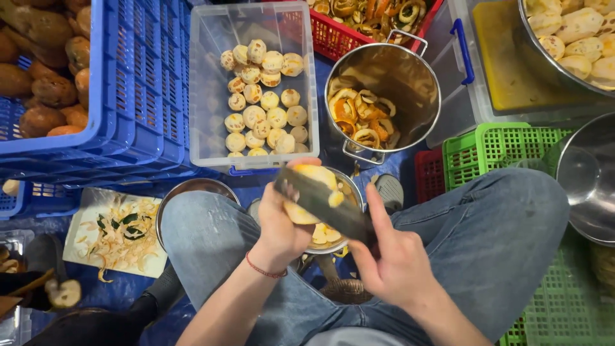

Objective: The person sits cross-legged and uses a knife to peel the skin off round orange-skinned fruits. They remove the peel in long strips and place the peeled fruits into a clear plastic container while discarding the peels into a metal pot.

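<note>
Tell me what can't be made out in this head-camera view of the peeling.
- Knife: blurred, so its edge is unclear; the handle is hidden in the right hand.
- Yellow fruit: its near side is covered by the left hand and the blade.
- Small bowl under the hands: mostly hidden by them.
- Blue crate: cut off by the left and top edges.
- Large metal bowl: cut off by the right edge.

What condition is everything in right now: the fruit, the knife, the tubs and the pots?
Left hand: gripping the fruit.
Fruit: peeled yellow, being cut.
Right hand: holding the knife.
Knife: blade laid against the fruit.
Clear tub: open, partly filled with peeled pieces.
Steel pot: open, holding orange peels.
Blue crate: holding unpeeled brown fruit.
</note>
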